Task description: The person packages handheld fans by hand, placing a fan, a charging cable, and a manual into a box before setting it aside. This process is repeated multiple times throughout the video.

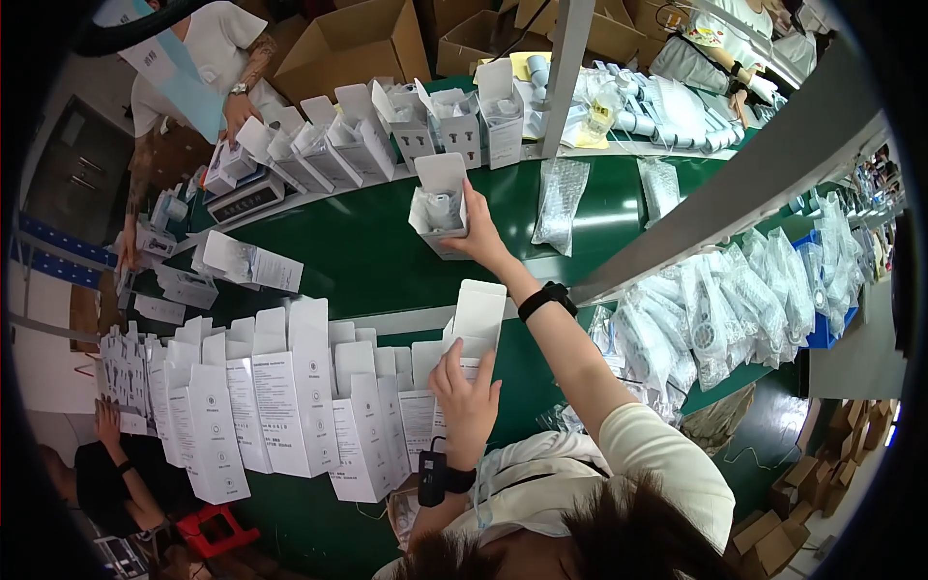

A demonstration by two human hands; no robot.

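My right hand point(476, 230) reaches far forward over the green belt, its fingers wrapped round the right side of an open white carton point(442, 242). Its flap stands up, and a bubble-wrapped item point(440, 207) sits inside. Close to my body, my left hand point(464, 394) is closed on another white carton point(480, 314) with a raised flap; what that one holds is hidden. Just left of it, several upright white cartons point(290, 406) stand packed in rows on the near table.
Bubble-wrapped packages point(696, 314) are heaped at the right, past a grey metal post point(715, 184). Two bubble-wrap pouches point(561, 206) lie on the green belt point(377, 256). Open filled cartons point(358, 135) line its far side. Co-workers' hands point(240, 111) are at the left.
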